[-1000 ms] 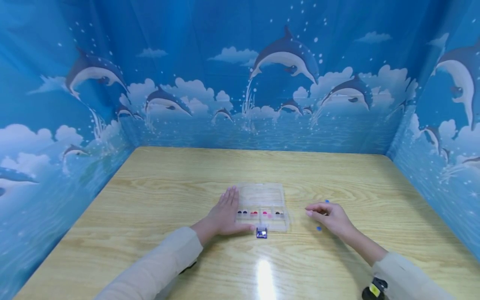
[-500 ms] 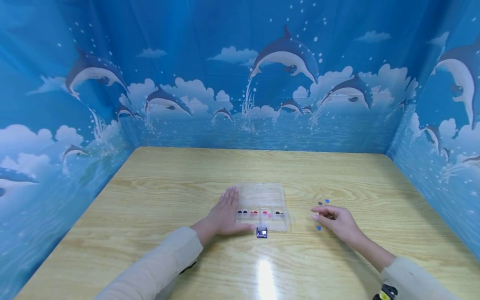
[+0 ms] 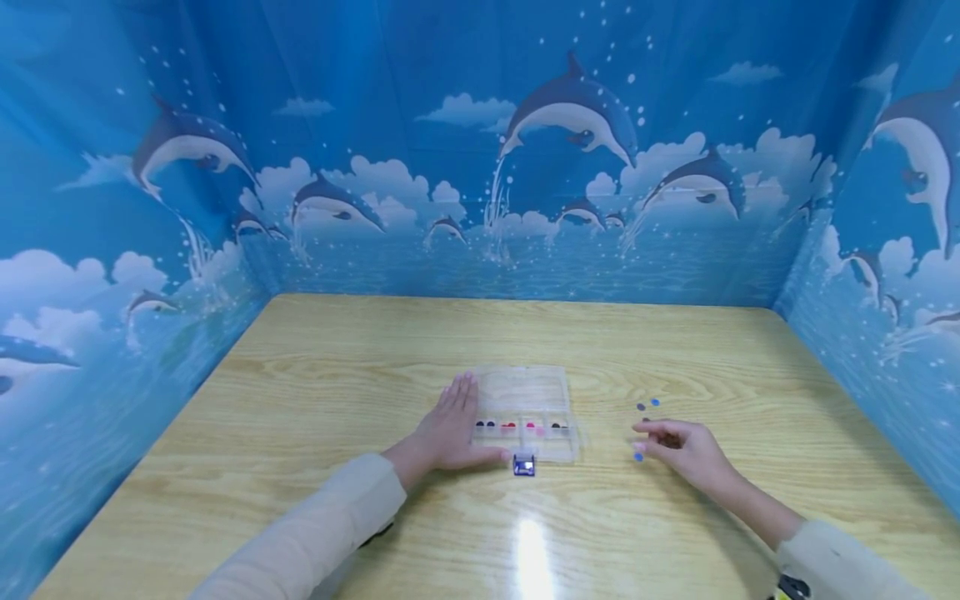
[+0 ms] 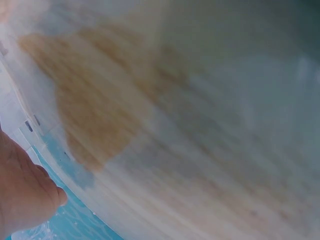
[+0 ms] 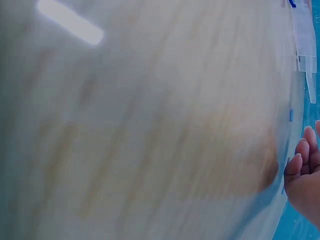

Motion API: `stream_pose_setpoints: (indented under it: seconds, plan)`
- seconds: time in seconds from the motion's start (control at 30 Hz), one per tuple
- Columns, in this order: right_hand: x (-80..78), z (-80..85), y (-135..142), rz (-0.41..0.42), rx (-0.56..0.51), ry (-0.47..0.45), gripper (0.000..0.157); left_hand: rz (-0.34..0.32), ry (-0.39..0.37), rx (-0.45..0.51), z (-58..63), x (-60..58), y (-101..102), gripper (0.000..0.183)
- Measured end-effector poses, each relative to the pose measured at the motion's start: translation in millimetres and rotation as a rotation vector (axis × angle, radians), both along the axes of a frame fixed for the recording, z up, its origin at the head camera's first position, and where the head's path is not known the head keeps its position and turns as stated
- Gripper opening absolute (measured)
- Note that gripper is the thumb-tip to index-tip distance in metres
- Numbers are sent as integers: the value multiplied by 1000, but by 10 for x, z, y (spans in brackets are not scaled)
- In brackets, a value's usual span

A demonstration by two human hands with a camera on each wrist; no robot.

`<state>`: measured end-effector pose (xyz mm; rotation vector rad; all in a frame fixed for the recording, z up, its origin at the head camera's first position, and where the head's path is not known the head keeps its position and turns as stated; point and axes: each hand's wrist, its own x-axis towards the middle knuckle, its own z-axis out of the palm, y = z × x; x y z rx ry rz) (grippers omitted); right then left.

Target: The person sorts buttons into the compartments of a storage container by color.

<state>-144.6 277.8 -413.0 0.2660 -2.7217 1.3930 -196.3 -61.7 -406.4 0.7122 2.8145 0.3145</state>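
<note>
A clear plastic compartment box (image 3: 522, 389) lies with its lid raised back on the table. Small dark, red and pink round pieces (image 3: 508, 426) sit in its row of compartments. My left hand (image 3: 448, 429) lies flat along the box's left side, fingers straight, thumb at the front corner. My right hand (image 3: 684, 450) is to the right of the box, fingers loosely bent and thumb apart from the index finger; nothing shows between them. Around its fingertips lie a blue disc (image 3: 638, 457), another blue disc (image 3: 655, 402), and a dark disc (image 3: 641, 407).
At the box's front edge sits a small dark-blue square piece (image 3: 524, 465) with a shiny middle. The wooden table (image 3: 360, 333) is enclosed by a blue dolphin-print curtain (image 3: 420, 125). Both wrist views show mostly tabletop, with each hand at an edge.
My right hand has drawn back to the right and slightly nearer me. Two dark pieces now show by its fingertips, where none showed a second ago. My left hand has stayed put.
</note>
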Motion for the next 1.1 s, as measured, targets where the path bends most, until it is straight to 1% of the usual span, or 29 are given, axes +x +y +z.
stream_pose_setpoints:
  seconds: [0.17, 0.47, 0.73, 0.97, 1.1]
  plan:
    - [7, -39, 36, 50, -14, 4, 30, 1, -3, 0, 16, 7, 1, 115]
    - [3, -75, 117, 79, 6, -14, 33, -3, 12, -2, 9, 3, 6, 115]
    - [-14, -119, 154, 148, 39, 25, 29, -2, 20, -6, -27, -11, 7, 115]
    - [-25, -118, 155, 160, 65, 12, 27, 2, 15, -9, -45, -18, 4, 116]
    - [-27, -110, 140, 143, 74, -17, 25, -1, 15, -1, -52, -20, 4, 117]
